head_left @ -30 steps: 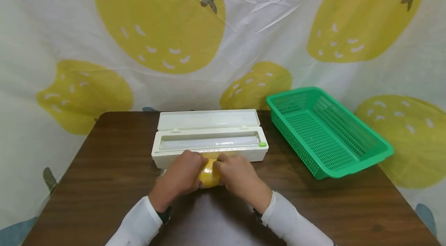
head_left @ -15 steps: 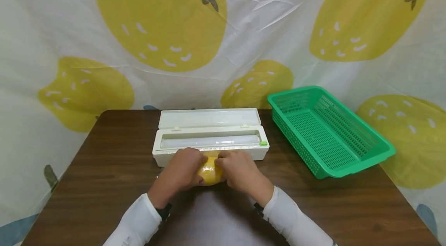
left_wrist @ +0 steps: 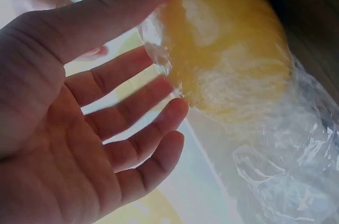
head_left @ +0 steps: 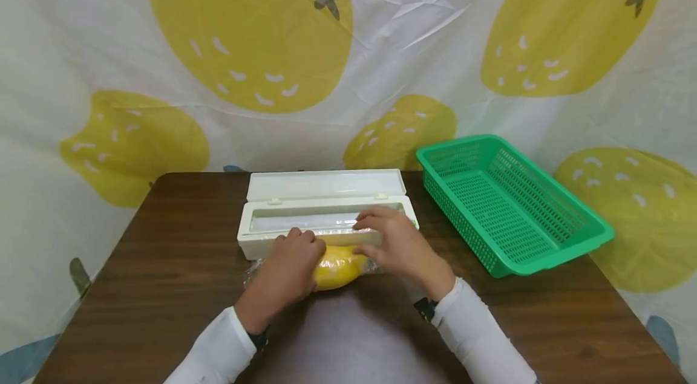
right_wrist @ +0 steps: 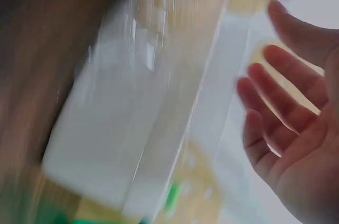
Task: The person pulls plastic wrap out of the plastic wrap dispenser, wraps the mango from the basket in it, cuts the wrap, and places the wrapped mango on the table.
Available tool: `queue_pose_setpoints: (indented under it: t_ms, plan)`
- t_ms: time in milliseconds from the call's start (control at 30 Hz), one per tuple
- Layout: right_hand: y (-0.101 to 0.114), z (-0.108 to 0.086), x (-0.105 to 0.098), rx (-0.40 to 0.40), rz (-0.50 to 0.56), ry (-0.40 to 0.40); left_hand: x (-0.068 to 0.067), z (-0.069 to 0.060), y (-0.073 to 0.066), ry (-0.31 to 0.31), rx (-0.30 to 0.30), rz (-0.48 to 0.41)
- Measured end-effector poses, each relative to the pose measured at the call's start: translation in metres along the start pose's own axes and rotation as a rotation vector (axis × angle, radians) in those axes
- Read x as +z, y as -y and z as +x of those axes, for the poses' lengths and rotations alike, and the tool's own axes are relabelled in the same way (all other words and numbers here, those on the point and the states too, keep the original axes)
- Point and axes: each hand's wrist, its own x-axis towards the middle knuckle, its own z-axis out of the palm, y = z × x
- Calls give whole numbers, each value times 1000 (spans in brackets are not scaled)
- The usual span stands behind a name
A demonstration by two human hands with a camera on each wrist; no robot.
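A smooth yellow fruit (head_left: 339, 269), its exact kind unclear, lies in front of the white cling film box. Clear cling film (left_wrist: 296, 176) covers it and bunches loosely past one end. My left hand (head_left: 294, 263) holds the fruit's left side, with the thumb and fingertips against the wrapped surface in the left wrist view. Fingers spread and slightly bent, my right hand (right_wrist: 296, 113) holds nothing. In the head view it hovers at the fruit's right end, over the box's front edge. The lidded cling film box (head_left: 253, 249) stands open with a white roll (head_left: 305, 222) inside.
A green plastic basket (head_left: 544, 266) stands to the right on the brown wooden table (head_left: 179, 251). Behind the table hangs a white cloth (head_left: 381, 63) printed with yellow lemons. The box's raised lid (head_left: 327, 184) leans toward the cloth.
My right hand has let go of the fruit and moved right and up, its fingers spreading. More of the fruit now shows. My left hand has stayed on it.
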Motion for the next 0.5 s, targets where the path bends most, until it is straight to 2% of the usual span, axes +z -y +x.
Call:
queue_pose_setpoints:
  t_ms: [100,233,333,500]
  plan:
    - [-26,-8,-11,112,69,-97,-2,-1,-4,7,-18,1]
    - [-51,-26,-10,247,103,-59,-5,-2,-6,35,-34,-2]
    - [-60,-34,-5,270,123,-43,-8,-3,-6,43,-41,-3]
    - [-66,-37,1,286,160,-100,-10,-3,-7,27,-37,-46]
